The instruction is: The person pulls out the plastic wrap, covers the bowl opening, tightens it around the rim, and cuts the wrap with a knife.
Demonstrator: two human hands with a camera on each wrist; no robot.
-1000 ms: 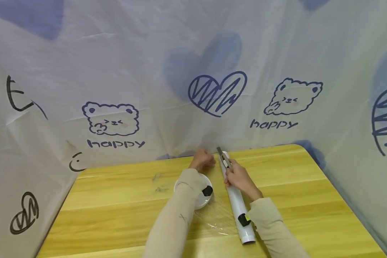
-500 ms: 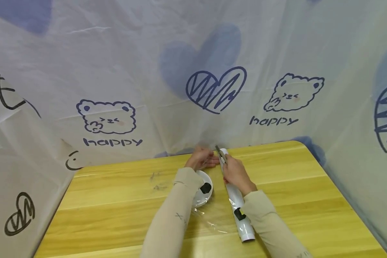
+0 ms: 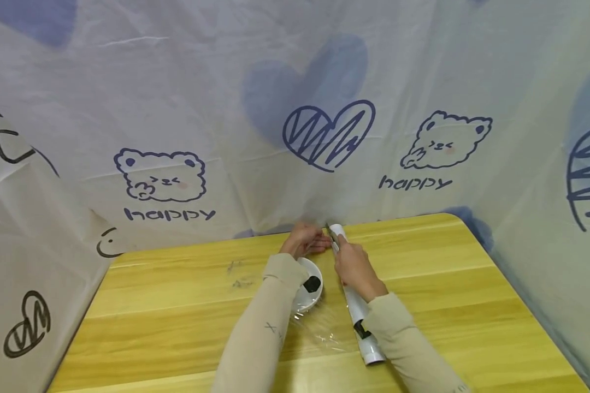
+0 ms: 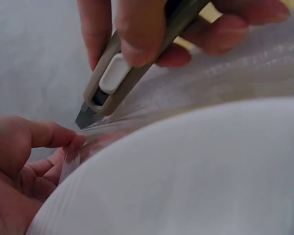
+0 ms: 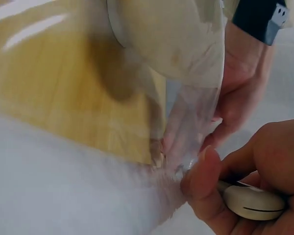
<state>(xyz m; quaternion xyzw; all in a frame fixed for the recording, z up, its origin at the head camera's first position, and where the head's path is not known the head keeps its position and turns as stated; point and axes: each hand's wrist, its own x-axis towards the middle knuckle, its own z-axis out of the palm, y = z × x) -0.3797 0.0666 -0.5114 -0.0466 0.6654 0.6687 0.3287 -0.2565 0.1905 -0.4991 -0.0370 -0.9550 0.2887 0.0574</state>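
Note:
My right hand (image 3: 356, 267) grips a utility knife (image 4: 115, 73) with a white slider, its short blade out. In the left wrist view the blade tip is right at the gathered edge of clear cling film (image 4: 166, 93). Thumb and finger of my left hand (image 3: 305, 240) pinch that film close to the blade. A white bowl (image 3: 316, 267) stands under my left wrist, partly hidden by the sleeve, with film stretched beside it. To its right lies the long white cling film roll (image 3: 356, 305), my right hand over its far part.
The wood-patterned table (image 3: 177, 316) ends just behind both hands, against a hanging white cloth (image 3: 255, 136) printed with hearts and bears. Faint dark marks show on the tabletop left of the bowl.
My right hand has brought the knife left and lower, closer to my left hand. The left fingers, curled in before, have stretched right toward the blade.

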